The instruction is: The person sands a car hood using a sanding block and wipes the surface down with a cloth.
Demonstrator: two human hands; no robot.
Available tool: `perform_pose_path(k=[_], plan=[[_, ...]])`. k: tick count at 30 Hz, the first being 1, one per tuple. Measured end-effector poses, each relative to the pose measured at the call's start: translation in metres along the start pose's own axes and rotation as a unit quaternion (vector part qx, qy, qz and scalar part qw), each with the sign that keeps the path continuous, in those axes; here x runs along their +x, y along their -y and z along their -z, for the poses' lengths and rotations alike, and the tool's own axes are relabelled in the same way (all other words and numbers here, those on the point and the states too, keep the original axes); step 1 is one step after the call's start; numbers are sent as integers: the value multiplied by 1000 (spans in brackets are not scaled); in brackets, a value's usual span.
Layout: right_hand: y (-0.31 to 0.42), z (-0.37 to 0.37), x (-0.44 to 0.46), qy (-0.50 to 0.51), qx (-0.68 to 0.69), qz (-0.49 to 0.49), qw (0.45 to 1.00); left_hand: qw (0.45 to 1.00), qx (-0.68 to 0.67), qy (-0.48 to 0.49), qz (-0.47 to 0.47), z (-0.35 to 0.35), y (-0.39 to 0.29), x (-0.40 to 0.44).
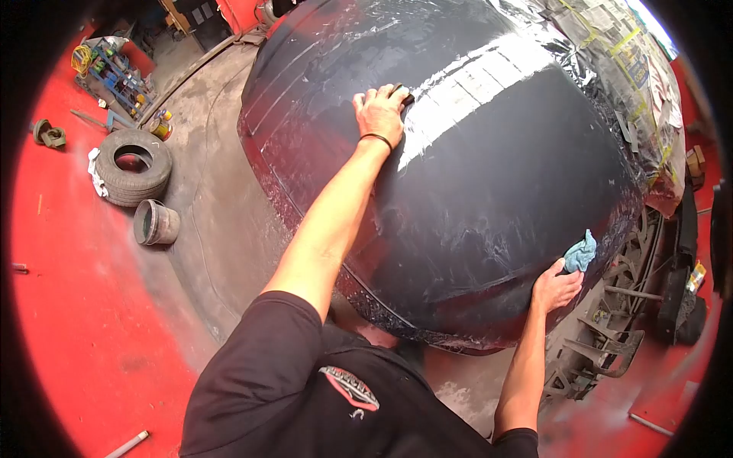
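Note:
A dark, wet car hood [504,175] spreads out in front of me, with a bright reflection across its upper middle. My left hand [379,114] reaches far over it, fingers curled on a small black pad [407,96] pressed to the surface; most of the pad is hidden under the fingers. Near the hood's right front edge, my right hand [557,287] is closed on a crumpled blue cloth [580,253], which sticks out past the fingertips. The right hand rests at the hood's surface.
Plastic sheeting and taped newspaper [622,57] cover the car beyond the hood. On the left floor are a tire [135,167], a grey bucket [157,222] and a cart with bottles [114,72]. Dark car parts [603,347] lie low on the right, by the red wall.

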State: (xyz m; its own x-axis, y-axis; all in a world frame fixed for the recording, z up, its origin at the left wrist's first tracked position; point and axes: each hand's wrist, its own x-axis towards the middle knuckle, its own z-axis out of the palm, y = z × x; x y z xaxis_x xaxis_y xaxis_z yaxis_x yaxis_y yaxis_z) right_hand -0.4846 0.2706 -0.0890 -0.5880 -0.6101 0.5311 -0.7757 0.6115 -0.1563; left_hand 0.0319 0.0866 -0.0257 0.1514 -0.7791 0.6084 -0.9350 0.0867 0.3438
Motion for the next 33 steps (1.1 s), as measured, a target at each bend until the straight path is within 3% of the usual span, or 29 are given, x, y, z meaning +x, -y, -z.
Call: perform_pose_path(k=[1, 2, 4, 7, 9, 11, 13, 15, 18, 21, 25, 27, 29, 31, 33], plan=[[-3, 1, 0, 0, -6, 0, 1000, 1000, 3, -12, 17, -2, -6, -3], [-4, 0, 0, 0, -9, 0, 1000, 999, 17, 35, 2, 23, -22, -20], [-2, -3, 2, 1, -6, 0, 1000, 998, -29, 17, -61, 43, -40, -99], [-2, -3, 3, -24, -21, 16, 999, 997, -64, 43, -30, 87, -66, -213], [-2, -3, 6, -21, -23, 10, 999, 996, -55, 59, -48, 89, -46, -224], [-3, -3, 7, -20, -20, 12, 1000, 1000, 9, 24, -1, 81, -14, -183], [-4, -7, 7, -23, -20, 16, 999, 989, 59, -12, 133, 66, 37, -127], [-7, -6, 11, -27, -24, 20, 999, 987, 37, -27, 156, 58, 68, -103], [-10, -10, 11, -30, -28, 31, 999, 987, 60, -31, 144, 78, 37, -164], [-7, -9, 7, -25, -33, 16, 999, 990, -16, 27, 135, 108, -13, -279], [-15, -21, 17, -15, -15, 21, 1000, 987, 49, 12, 151, 103, 36, -244], [-22, -27, 18, -18, -17, 26, 999, 952, 75, -29, 297, 84, 97, -185], [-22, -28, 19, -27, -25, 18, 999, 945, 16, 25, 327, 95, 135, -149], [-17, -25, 15, -17, -26, 10, 999, 954, 64, 15, 293, 85, 131, -178], [-7, -9, 14, 2, -25, 0, 1000, 965, 71, -5, 251, 98, 82, -236]])
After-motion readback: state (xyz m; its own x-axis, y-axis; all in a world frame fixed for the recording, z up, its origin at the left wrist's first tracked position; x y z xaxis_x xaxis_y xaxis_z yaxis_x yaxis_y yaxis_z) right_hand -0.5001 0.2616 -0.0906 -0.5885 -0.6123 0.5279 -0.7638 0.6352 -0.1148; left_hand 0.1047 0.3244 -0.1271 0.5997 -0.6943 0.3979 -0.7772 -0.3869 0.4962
